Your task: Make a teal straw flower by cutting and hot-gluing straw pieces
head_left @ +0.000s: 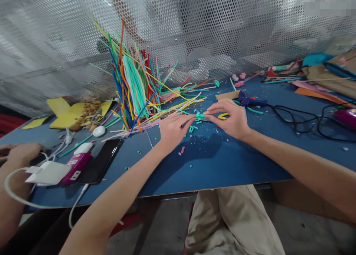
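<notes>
A small cluster of teal pipe cleaner pieces (200, 116) is pinched between the fingertips of both hands, above the blue tabletop (172, 177). My left hand (175, 129) grips it from the left, thumb and fingers closed. From the right, my right hand (228, 117) holds its other side between thumb and forefinger. Short cut teal bits (191, 129) lie on the table just below. Something yellow (223, 115), partly hidden, lies beside my right palm. Two tiny pink pieces (182, 150) rest nearer the front edge.
Bundled pipe cleaners (135, 84) stand at back left. A glue gun (250, 100) with a black cord lies right. A phone (101, 162), a purple power strip (76, 167) and chargers occupy the left, by another person's hand (25, 153). Perforated metal (178, 36) walls the back.
</notes>
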`<state>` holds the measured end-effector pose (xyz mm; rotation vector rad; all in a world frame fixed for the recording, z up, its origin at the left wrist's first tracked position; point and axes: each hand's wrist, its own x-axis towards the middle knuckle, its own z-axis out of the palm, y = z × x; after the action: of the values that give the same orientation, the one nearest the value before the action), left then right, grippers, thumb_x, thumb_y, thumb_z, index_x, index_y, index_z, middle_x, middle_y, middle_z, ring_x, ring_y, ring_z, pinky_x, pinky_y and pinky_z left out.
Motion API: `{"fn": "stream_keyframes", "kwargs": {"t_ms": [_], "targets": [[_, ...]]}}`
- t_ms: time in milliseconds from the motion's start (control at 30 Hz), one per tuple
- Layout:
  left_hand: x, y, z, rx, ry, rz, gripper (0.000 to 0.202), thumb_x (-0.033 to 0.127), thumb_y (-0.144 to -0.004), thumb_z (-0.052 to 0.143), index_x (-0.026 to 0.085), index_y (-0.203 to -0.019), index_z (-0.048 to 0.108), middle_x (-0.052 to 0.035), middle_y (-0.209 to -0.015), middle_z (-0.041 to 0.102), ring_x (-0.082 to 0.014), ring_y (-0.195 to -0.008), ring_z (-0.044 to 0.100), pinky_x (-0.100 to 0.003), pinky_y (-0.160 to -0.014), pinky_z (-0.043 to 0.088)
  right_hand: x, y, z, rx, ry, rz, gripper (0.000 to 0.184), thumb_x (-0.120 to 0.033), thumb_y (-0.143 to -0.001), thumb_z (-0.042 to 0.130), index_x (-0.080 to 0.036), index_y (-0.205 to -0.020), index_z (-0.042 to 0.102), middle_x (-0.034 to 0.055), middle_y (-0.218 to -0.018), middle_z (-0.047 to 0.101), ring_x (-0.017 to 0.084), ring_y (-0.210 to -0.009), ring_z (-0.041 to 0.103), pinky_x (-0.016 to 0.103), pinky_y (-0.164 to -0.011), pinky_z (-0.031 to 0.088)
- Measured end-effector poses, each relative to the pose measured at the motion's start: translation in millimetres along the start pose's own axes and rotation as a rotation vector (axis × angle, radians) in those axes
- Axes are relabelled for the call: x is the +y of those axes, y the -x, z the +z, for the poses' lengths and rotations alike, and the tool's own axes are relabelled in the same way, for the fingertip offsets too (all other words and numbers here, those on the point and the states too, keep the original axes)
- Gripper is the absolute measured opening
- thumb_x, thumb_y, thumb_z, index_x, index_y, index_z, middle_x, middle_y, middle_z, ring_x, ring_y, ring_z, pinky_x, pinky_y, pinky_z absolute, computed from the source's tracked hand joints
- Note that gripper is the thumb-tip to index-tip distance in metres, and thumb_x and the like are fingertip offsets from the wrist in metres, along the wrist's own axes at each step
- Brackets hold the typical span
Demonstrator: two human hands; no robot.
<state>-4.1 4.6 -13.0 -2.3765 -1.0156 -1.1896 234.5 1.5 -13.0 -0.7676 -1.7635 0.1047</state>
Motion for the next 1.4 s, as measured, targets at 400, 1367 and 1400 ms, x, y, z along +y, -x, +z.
{"fn": "stream_keyframes", "kwargs": {"t_ms": [400, 1367, 1400], "targets": [[5.1, -0.9, -4.3, -0.005, 0.002, 0.047, 0.018, 0.035, -0.097, 0.064, 0.028, -0.105, 0.078, 0.0001, -0.096, 0.080, -0.0163, -0.082, 0.074, -0.032, -0.078, 0.054, -4.0, -4.2, -4.4, 0.014, 0.152, -0.147, 0.011, -0.034, -0.089, 0.073, -0.027, -0.096, 0.068, -0.0025, -0.085, 0.077, 0.020, -0.081, 0.064, 0.045, -0.089, 0.046], [3.7, -1.3, -3.0, -0.011, -0.011, 0.054, 0.017, 0.037, -0.097, 0.064, 0.029, -0.101, 0.078, 0.0026, -0.093, 0.080, -0.0151, -0.080, 0.073, -0.030, -0.075, 0.053, -0.2, -3.6, -4.2, -0.060, 0.137, -0.146, 0.014, -0.034, -0.089, 0.072, -0.027, -0.098, 0.065, -0.0010, -0.087, 0.075, 0.020, -0.083, 0.061, 0.044, -0.091, 0.043], [3.0, -1.2, -2.7, -0.016, -0.016, 0.044, 0.018, 0.038, -0.098, 0.063, 0.029, -0.102, 0.078, 0.0025, -0.094, 0.080, -0.0153, -0.080, 0.073, -0.031, -0.075, 0.053, -1.0, -4.1, -5.6, -0.080, 0.140, -0.121, 0.013, -0.034, -0.090, 0.072, -0.027, -0.099, 0.066, -0.0009, -0.088, 0.075, 0.021, -0.085, 0.062, 0.045, -0.092, 0.043]]}}
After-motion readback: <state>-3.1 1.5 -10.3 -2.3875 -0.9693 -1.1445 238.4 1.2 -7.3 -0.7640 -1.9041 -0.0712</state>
